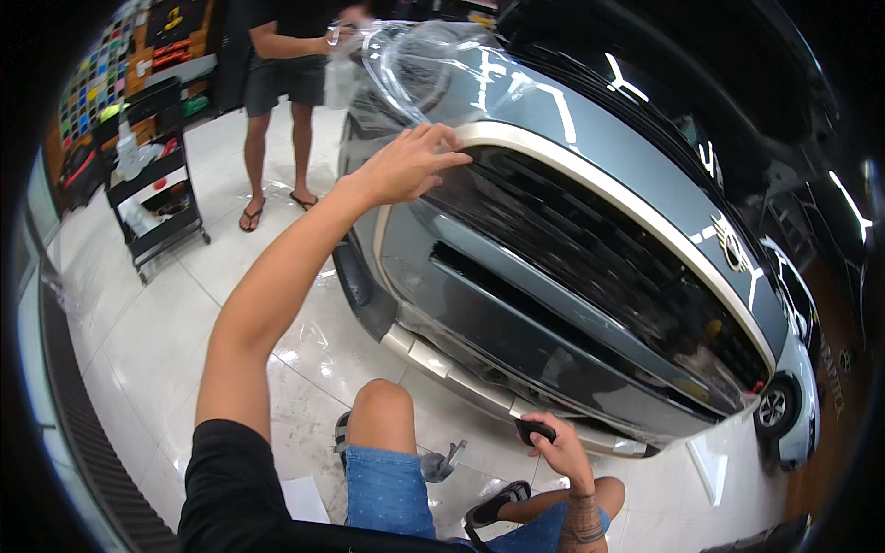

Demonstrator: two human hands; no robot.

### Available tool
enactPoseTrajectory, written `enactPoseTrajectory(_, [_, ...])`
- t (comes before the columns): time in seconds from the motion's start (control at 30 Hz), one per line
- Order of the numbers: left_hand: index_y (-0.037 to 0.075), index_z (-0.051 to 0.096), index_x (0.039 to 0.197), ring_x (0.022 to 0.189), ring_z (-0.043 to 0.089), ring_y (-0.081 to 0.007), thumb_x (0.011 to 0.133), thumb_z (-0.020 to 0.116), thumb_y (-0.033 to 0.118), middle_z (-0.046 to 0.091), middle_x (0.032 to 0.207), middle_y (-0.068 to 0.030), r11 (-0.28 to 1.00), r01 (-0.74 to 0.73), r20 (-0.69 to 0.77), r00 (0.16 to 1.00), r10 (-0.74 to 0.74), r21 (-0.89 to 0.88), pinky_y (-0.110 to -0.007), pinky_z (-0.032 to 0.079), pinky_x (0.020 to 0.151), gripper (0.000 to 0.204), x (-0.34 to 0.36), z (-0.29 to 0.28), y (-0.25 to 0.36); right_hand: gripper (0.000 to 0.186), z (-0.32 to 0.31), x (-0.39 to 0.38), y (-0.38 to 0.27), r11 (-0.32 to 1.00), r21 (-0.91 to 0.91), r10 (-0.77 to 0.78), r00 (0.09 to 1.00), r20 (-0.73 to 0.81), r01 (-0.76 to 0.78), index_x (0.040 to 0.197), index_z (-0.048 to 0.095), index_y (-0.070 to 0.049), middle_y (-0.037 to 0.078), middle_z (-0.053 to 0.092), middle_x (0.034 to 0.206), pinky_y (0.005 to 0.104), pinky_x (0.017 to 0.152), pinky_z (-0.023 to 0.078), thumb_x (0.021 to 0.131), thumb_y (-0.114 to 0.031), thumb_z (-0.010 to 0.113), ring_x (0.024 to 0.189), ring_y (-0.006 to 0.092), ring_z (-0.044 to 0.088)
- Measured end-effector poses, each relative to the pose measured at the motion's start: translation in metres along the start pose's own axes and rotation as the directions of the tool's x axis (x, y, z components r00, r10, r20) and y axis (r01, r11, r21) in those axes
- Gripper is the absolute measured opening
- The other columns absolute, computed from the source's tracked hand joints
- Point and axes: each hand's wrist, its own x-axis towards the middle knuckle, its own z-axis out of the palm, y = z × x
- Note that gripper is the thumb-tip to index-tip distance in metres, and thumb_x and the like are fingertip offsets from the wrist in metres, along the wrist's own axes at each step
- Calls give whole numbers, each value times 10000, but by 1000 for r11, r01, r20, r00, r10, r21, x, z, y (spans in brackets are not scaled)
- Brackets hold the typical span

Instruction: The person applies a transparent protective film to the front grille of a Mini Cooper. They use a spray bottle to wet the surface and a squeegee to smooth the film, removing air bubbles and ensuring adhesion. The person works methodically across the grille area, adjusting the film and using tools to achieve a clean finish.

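The front of a grey-blue car fills the right half, with a cream trim band [636, 198] around its dark grille [599, 230]. Clear film [419, 69] hangs over the front corner and seems to cover the grille area. My left hand [415, 166] reaches to the upper left end of the trim, fingers apart, at the film's surface; whether it presses on the film I cannot tell. Low near the bumper, my right hand [564, 456] grips a small flat black squeegee [535, 429], a little in front of the lower trim [442, 364].
At the far corner stands another person [295, 64] with a spray bottle [339, 78] in hand. A black cart [152, 184] with bottles is at the left. A grey object with a handle [442, 463] lies between my feet. The hood [664, 55] is raised.
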Motion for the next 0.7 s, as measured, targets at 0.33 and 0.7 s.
enactPoseTrajectory(0.33, [77,629,1177,1099,562,-281,724,756,63,599,1148,-72,933,-358,-185,919,347,-28,-409,436,920,471,57,16,133,254,-66,-17,-2,930,-200,-352,903,-245,308,1037,590,-37,137,586,1269,370,951,479,818,73,523,1079,258,594])
enactPoseTrajectory(0.7, [105,560,1260,1091,494,-239,808,733,173,527,1167,-53,988,-149,-148,979,142,-38,-394,385,873,489,127,99,286,357,-209,-17,-53,515,-805,-689,416,-594,-296,1156,629,-147,183,487,1189,457,853,468,810,-95,705,1075,376,511])
